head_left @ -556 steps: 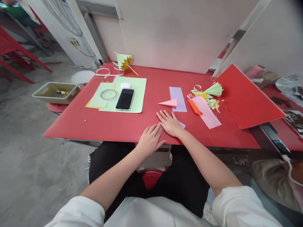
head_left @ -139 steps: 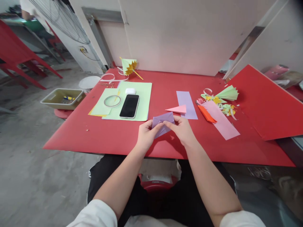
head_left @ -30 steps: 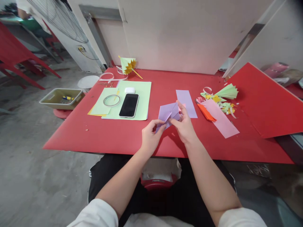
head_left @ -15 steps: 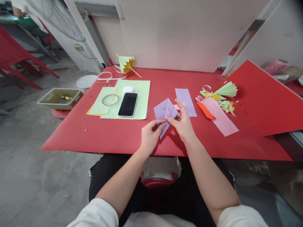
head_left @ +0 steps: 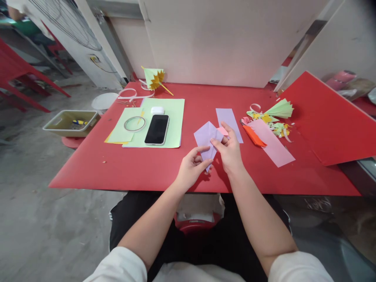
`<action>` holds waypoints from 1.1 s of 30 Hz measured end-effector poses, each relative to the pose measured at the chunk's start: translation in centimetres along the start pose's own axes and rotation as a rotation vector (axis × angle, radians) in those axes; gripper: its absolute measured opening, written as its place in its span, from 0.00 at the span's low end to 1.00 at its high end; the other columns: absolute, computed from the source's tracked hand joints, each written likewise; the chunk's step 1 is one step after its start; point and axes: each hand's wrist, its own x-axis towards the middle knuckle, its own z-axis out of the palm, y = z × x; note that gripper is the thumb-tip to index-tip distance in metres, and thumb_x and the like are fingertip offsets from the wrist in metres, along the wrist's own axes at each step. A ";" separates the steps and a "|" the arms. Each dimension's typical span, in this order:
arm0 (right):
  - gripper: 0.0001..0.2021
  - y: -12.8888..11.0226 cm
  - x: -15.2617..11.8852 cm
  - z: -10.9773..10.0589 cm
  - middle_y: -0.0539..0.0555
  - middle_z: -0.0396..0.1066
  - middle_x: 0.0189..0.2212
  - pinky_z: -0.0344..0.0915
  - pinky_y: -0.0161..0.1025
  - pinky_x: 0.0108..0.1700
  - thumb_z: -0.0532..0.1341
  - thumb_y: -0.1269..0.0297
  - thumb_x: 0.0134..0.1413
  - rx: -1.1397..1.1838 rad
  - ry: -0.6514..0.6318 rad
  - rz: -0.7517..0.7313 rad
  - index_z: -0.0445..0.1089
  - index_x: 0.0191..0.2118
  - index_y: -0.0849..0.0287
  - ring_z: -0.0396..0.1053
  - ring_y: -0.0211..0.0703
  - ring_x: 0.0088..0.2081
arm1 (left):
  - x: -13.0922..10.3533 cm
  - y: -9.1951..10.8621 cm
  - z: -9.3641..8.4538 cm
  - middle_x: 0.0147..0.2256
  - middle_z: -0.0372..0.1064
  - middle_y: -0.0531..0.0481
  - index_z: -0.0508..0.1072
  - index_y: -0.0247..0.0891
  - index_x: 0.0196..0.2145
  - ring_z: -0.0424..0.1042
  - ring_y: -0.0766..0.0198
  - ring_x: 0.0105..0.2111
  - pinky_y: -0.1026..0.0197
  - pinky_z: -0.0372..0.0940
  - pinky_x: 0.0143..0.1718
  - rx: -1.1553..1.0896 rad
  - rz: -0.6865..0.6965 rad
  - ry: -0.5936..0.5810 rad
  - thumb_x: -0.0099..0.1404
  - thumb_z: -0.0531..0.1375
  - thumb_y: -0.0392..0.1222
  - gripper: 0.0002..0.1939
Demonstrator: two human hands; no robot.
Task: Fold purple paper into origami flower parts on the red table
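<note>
A folded purple paper [head_left: 205, 135], kite-shaped with its narrow tip pointing down, is held over the red table. My left hand [head_left: 192, 165] grips its lower left part, thumb near the tip. On the right edge, my right hand [head_left: 230, 150] pinches the paper between thumb and fingers. Behind my right fingers shows a small pink paper piece [head_left: 222, 131]. A flat purple strip [head_left: 230, 122] lies just beyond that hand. To the right are an orange cutter [head_left: 254, 136] and a pink strip [head_left: 274, 147].
Left on the red table [head_left: 141, 168] are green sheets [head_left: 174, 121], a phone [head_left: 156, 129], a white case [head_left: 158, 110] and a tape roll [head_left: 134, 123]. A paper umbrella [head_left: 155, 79] stands behind. Paper scraps [head_left: 279, 127] and a red board [head_left: 331, 121] are at right.
My left hand has shifted its hold down toward the tip, its fingers more spread. The purple paper has turned slightly and moved a little right. The whole view has shifted slightly.
</note>
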 end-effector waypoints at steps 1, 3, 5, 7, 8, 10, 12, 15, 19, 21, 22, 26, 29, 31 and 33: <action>0.32 0.0 0.0 -0.1 0.47 0.74 0.32 0.68 0.40 0.40 0.64 0.64 0.44 -0.004 0.000 -0.013 0.55 0.57 0.48 0.70 0.38 0.35 | 0.0 0.0 0.0 0.19 0.67 0.57 0.66 0.36 0.47 0.67 0.71 0.17 0.69 0.62 0.19 -0.003 -0.006 -0.021 0.55 0.62 0.44 0.23; 0.32 -0.1 0.0 -0.2 0.48 0.74 0.32 0.68 0.40 0.40 0.64 0.64 0.44 -0.014 -0.003 -0.025 0.54 0.57 0.48 0.70 0.38 0.35 | 0.0 -0.1 -0.1 0.19 0.66 0.58 0.65 0.36 0.48 0.66 0.72 0.17 0.69 0.62 0.19 -0.008 -0.004 -0.042 0.56 0.62 0.43 0.22; 0.32 -0.2 0.0 -0.2 0.48 0.73 0.32 0.68 0.40 0.40 0.64 0.64 0.45 -0.030 -0.002 -0.028 0.54 0.57 0.48 0.70 0.38 0.35 | 0.0 -0.2 -0.1 0.19 0.66 0.58 0.64 0.36 0.48 0.66 0.72 0.17 0.70 0.62 0.18 -0.011 0.002 -0.046 0.56 0.62 0.42 0.22; 0.31 -0.4 0.0 -0.3 0.48 0.73 0.32 0.68 0.42 0.41 0.63 0.64 0.46 -0.047 0.010 -0.035 0.54 0.57 0.48 0.70 0.39 0.35 | 0.0 -0.2 -0.1 0.19 0.65 0.58 0.64 0.37 0.49 0.66 0.72 0.17 0.70 0.62 0.19 -0.012 -0.011 -0.063 0.57 0.62 0.41 0.23; 0.31 -0.4 0.0 -0.3 0.48 0.73 0.31 0.68 0.42 0.42 0.63 0.64 0.46 -0.052 0.018 -0.041 0.54 0.57 0.48 0.70 0.40 0.35 | 0.0 -0.1 0.0 0.19 0.65 0.59 0.63 0.37 0.50 0.67 0.72 0.18 0.70 0.61 0.19 -0.014 -0.019 -0.070 0.57 0.62 0.41 0.23; 0.31 -0.4 0.0 -0.4 0.49 0.73 0.32 0.68 0.43 0.43 0.63 0.63 0.46 -0.052 0.029 -0.055 0.54 0.57 0.49 0.71 0.40 0.36 | -0.1 0.0 0.0 0.18 0.63 0.60 0.63 0.37 0.50 0.67 0.72 0.18 0.70 0.61 0.18 -0.016 -0.028 -0.071 0.56 0.62 0.40 0.24; 0.31 -0.3 0.1 -0.5 0.49 0.73 0.32 0.68 0.45 0.44 0.63 0.63 0.46 -0.053 0.035 -0.065 0.54 0.57 0.49 0.71 0.41 0.36 | -0.1 0.0 0.0 0.18 0.62 0.61 0.64 0.37 0.50 0.67 0.72 0.18 0.71 0.61 0.18 -0.013 -0.025 -0.063 0.55 0.62 0.40 0.24; 0.32 -0.1 0.4 -0.7 0.50 0.73 0.33 0.68 0.48 0.44 0.63 0.62 0.46 -0.072 0.042 -0.085 0.52 0.58 0.49 0.71 0.44 0.38 | -0.1 -0.1 -0.1 0.20 0.63 0.60 0.63 0.38 0.52 0.67 0.71 0.20 0.70 0.63 0.20 0.005 -0.015 -0.106 0.54 0.63 0.39 0.27; 0.31 0.0 0.8 -1.2 0.50 0.72 0.34 0.67 0.49 0.47 0.63 0.62 0.47 -0.049 0.087 -0.133 0.53 0.58 0.49 0.71 0.44 0.40 | -0.1 -0.6 -0.3 0.21 0.65 0.58 0.66 0.38 0.50 0.67 0.71 0.22 0.68 0.65 0.25 0.055 0.045 -0.163 0.53 0.65 0.37 0.26; 0.31 0.0 1.1 -1.6 0.50 0.72 0.35 0.67 0.49 0.47 0.63 0.63 0.46 -0.018 0.117 -0.146 0.54 0.57 0.49 0.71 0.44 0.41 | -0.1 -0.6 -0.6 0.21 0.66 0.57 0.64 0.40 0.53 0.69 0.70 0.24 0.65 0.67 0.29 0.065 0.063 -0.180 0.54 0.64 0.38 0.29; 0.31 -0.1 1.2 -1.8 0.51 0.72 0.36 0.66 0.49 0.47 0.63 0.63 0.46 -0.012 0.131 -0.152 0.54 0.57 0.49 0.71 0.45 0.42 | -0.1 -0.6 -0.9 0.23 0.67 0.56 0.60 0.42 0.57 0.70 0.68 0.25 0.64 0.67 0.31 0.062 0.058 -0.208 0.53 0.65 0.38 0.34; 0.31 -0.1 1.3 -2.0 0.52 0.72 0.38 0.66 0.51 0.48 0.63 0.62 0.47 -0.051 0.138 -0.175 0.53 0.58 0.50 0.70 0.46 0.44 | -0.1 -0.4 -1.8 0.43 0.67 0.45 0.30 0.56 0.63 0.74 0.63 0.32 0.59 0.69 0.33 0.012 -0.049 -0.391 0.51 0.67 0.39 0.56; 0.32 -0.2 0.8 -1.4 0.51 0.72 0.36 0.67 0.49 0.47 0.62 0.63 0.48 -0.060 0.094 -0.174 0.52 0.59 0.48 0.71 0.44 0.41 | 0.0 -0.3 -1.7 0.46 0.66 0.43 0.26 0.57 0.62 0.75 0.63 0.34 0.56 0.70 0.37 -0.059 -0.055 -0.378 0.59 0.61 0.43 0.50; 0.33 -0.3 0.2 -0.8 0.49 0.72 0.34 0.69 0.46 0.45 0.63 0.63 0.48 -0.061 0.043 -0.154 0.51 0.59 0.47 0.71 0.42 0.39 | 0.2 -0.4 -1.2 0.39 0.71 0.47 0.24 0.53 0.62 0.75 0.63 0.32 0.56 0.70 0.37 -0.119 0.010 -0.266 0.61 0.59 0.43 0.49; 0.34 -0.6 -0.4 0.0 0.48 0.72 0.31 0.70 0.44 0.41 0.63 0.64 0.47 -0.071 -0.026 -0.112 0.50 0.60 0.46 0.71 0.41 0.35 | 0.4 -0.5 -0.8 0.32 0.73 0.52 0.21 0.51 0.62 0.75 0.64 0.28 0.58 0.71 0.33 -0.161 0.068 -0.133 0.60 0.60 0.42 0.51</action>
